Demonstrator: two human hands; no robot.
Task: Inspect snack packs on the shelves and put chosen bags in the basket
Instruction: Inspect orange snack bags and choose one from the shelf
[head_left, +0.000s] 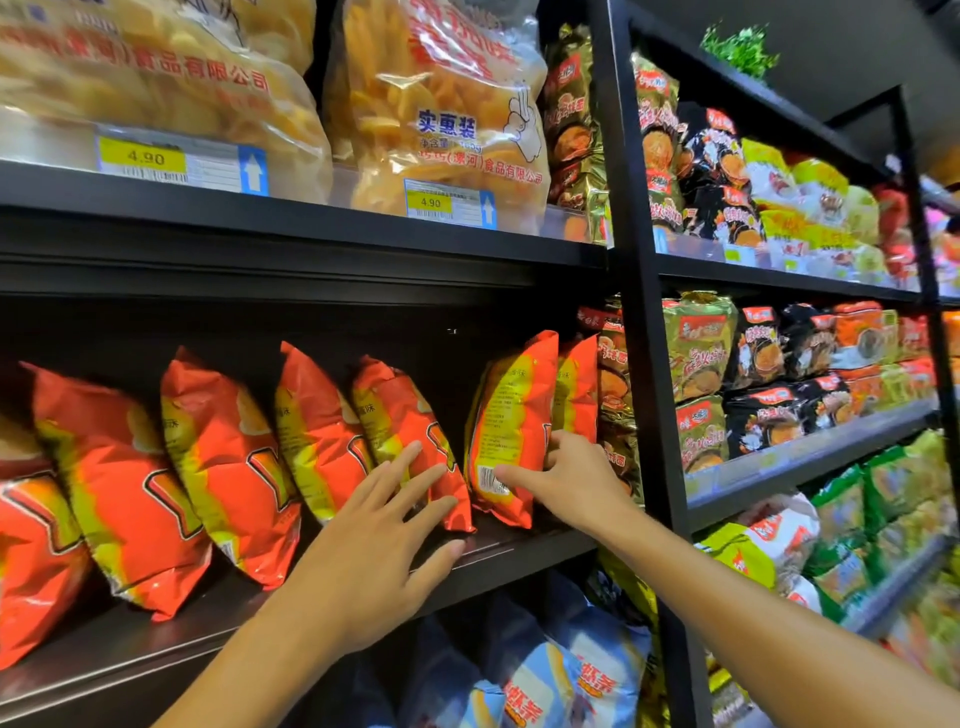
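Status: selection stage. No basket appears in the head view, and no bag has left the shelf, so I judge the whole transfer to be outstanding: lift out, inspect, deposit.

Target item: the red-and-yellow snack bag (506, 431) stands upright on the middle shelf (519, 551), near the right end of a row of identical red bags. Its back panel, with printed text and a barcode, faces outward. A further bag of the same kind stands just behind it to the right.

Right hand (566, 478): my arm reaches in from the lower right, extended up and leftward. The thumb lies across the lower face of the target bag, beside the barcode. The fingers curl round the bag's right edge, between it and the bag behind. The grip is closed on the bag in a pinch. The bag's base appears to rest on the shelf; it carries no visible lift.

Left hand (374, 540): my forearm rises from the bottom centre. The hand is flat and spread, holding nothing. The fingertips (415, 452) press against the neighbouring red bag (410, 431), just left of the target; the thumb extends along the shelf's front edge. I judge this hand is steadying the row.

Remaining: withdraw the target bag, check it, place it in the basket, repeat for further choices.
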